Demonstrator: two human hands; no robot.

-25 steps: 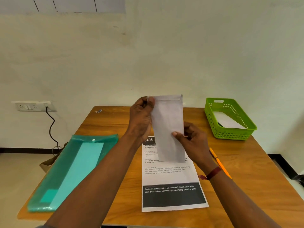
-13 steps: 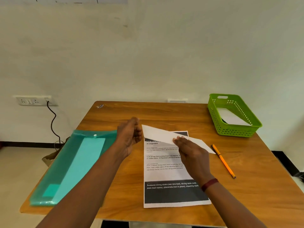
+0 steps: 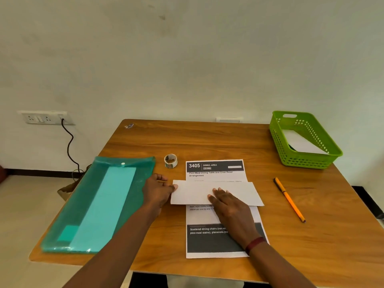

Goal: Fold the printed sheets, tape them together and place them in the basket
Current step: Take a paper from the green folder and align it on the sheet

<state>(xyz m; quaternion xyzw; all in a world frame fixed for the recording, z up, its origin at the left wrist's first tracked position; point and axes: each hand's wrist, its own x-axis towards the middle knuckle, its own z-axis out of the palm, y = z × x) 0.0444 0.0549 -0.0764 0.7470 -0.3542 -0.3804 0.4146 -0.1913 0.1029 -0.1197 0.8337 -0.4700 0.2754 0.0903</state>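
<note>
Forearms are bare; behind the right hand [image 3: 229, 206] sits a dark red band [image 3: 255, 244], perhaps thread.

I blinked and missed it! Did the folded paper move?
Yes. The folded paper came down from the air, where it was held upright, and now lies flat across the printed sheet, under the right hand.

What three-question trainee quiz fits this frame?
1. True or false: the folded sheet lies across the flat printed sheet.
2. What lies in the green basket? A) white paper B) a stapler C) scissors
3. Fill in: the right hand presses flat on the ____.

Key: 1 true; 2 A; 3 folded sheet.
</note>
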